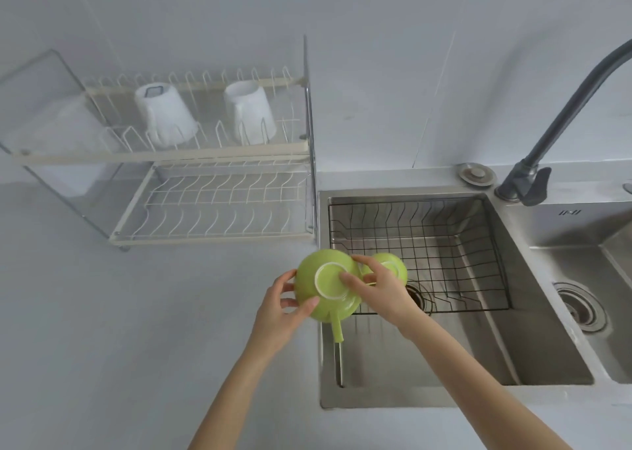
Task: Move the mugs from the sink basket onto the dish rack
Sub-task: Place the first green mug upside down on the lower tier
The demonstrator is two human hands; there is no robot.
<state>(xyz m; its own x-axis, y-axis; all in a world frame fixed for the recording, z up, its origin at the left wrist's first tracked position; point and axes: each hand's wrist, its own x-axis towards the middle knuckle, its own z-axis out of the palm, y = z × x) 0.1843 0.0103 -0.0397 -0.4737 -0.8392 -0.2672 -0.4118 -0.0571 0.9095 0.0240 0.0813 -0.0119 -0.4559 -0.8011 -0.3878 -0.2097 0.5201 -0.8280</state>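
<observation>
A green mug (313, 283) is held upside down over the sink's left edge, its pale base ring facing me and its handle (337, 328) pointing down. My left hand (278, 312) grips its left rim. My right hand (379, 290) rests thumb and fingers on its base. A second green mug (393, 266), also upside down, sits behind my right hand at the front left corner of the black wire sink basket (455, 241); whether it touches the hand I cannot tell. Two white mugs (166, 114) (251, 112) stand inverted on the top tier of the dish rack (212, 236).
The rack stands on the grey counter left of the steel sink (513, 347); its lower tier holds nothing. A dark faucet (564, 107) arches over the right side. A second basin with a drain (581, 309) lies further right.
</observation>
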